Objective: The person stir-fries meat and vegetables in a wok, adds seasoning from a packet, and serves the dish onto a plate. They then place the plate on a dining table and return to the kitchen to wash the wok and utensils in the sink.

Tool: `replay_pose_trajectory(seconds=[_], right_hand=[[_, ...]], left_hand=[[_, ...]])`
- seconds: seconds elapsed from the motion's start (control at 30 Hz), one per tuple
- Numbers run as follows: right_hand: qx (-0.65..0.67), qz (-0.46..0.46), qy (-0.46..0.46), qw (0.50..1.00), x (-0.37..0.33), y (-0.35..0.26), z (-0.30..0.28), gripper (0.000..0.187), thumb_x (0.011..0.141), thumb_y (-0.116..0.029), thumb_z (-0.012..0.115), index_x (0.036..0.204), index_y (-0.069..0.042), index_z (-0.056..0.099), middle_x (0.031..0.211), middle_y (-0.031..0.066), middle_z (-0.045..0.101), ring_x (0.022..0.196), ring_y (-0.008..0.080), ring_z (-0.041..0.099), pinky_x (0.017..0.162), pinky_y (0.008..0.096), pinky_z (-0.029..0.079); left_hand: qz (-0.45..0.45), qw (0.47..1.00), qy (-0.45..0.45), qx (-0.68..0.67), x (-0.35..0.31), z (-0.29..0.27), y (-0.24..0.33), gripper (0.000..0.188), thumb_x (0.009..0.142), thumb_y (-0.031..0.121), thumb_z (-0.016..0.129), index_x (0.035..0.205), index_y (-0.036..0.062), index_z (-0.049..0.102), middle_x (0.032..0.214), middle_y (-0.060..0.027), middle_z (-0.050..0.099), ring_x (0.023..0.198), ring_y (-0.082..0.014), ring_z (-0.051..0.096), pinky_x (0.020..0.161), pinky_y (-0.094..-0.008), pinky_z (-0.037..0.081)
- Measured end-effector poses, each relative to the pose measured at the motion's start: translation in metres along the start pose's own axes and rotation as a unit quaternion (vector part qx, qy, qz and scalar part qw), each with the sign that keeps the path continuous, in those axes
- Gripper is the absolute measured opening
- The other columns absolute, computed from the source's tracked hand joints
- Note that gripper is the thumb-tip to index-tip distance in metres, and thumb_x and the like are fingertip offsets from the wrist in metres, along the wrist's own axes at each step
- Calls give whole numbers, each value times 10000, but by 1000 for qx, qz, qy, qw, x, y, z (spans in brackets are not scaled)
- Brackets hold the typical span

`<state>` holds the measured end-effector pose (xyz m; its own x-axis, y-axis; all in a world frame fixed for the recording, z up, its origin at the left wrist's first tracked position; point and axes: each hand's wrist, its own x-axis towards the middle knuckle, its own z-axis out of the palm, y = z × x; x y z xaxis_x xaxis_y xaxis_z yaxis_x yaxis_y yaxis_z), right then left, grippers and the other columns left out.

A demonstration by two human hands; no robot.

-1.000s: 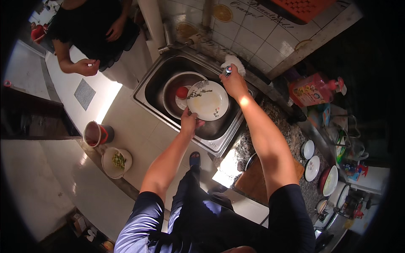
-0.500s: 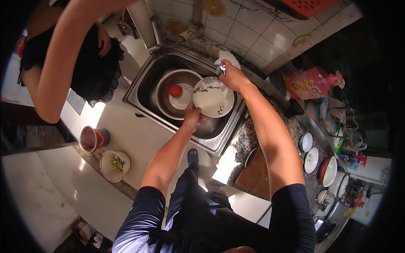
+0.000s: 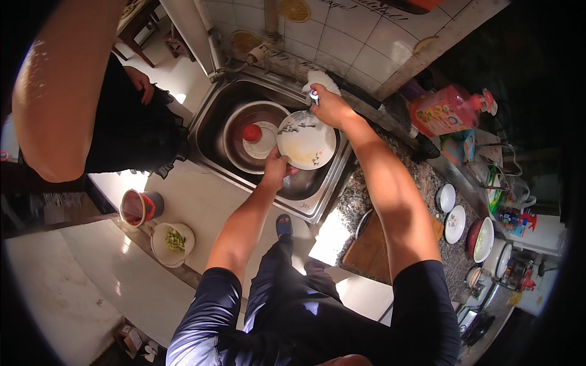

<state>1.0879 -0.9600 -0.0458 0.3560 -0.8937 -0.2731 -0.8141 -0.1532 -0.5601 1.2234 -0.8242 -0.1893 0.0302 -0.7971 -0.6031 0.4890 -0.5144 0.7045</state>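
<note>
1. Left hand: grip pinching the rim of the plate at its lower left, thumb on the upper face.
2. Plate: white, round, dark decoration near the upper edge, smaller dark marks lower right, yellowish smear across the middle. Held tilted over the right part of the sink, overlapping the metal bowl in view.
3. Right hand: grip closed about the tap, fingers bent; tightness cannot be told.
4. Tap: mostly hidden by the fingers; a small end with a red-and-blue mark shows, at the sink's far side, just beyond the plate.
5. Cloth: white, bunched, just beyond the right hand.
6. Sink: stainless steel, rectangular, broad rim.
7. Metal bowl: round, in the left part of the sink; inside, a red round object and a white dish.
8. Worktop: speckled stone, right of the sink. Carries a brown board, partly behind the right forearm, a small white bowl, a white saucer and a red-and-white colander.
9. Pump bottle: pink, right of the right forearm.
10. Pale bucket: green scraps inside, left; beside it, a grey-and-red pail.
11. Another person: black ruffled clothing, a bare arm at upper left.
</note>
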Motion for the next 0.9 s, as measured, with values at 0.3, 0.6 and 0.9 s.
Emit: replay_pose_trajectory(seconds=[0.3, 0.6, 0.9], right_hand=[[17, 18, 2, 1000, -5, -3, 0, 559, 742, -81, 494, 1277, -103, 335, 1111, 233, 528, 1056, 356, 498, 891, 370, 392], [209, 55, 188, 958, 24, 27, 71, 576, 760, -50, 532, 1288, -109, 311, 887, 167, 579, 585, 215, 579, 543, 323, 479], [396, -25, 187, 898, -136, 59, 64, 523, 841, -169, 565, 1268, 8, 319, 941, 70, 519, 617, 101, 519, 520, 218, 412]], left_hand=[[-16, 1000, 17, -2, 2, -1, -6, 607, 756, -37, 378, 1334, 117, 277, 1044, -146, 569, 686, -239, 631, 517, -267, 532], [-18, 1000, 6, 7, -7, -5, -15, 602, 747, -25, 403, 1319, 127, 294, 1031, -138, 567, 667, -235, 623, 543, -298, 546], [-5, 999, -36, -5, -32, -10, -11, 519, 750, -11, 427, 1251, 108, 366, 1035, -120, 556, 721, -237, 617, 594, -314, 554]])
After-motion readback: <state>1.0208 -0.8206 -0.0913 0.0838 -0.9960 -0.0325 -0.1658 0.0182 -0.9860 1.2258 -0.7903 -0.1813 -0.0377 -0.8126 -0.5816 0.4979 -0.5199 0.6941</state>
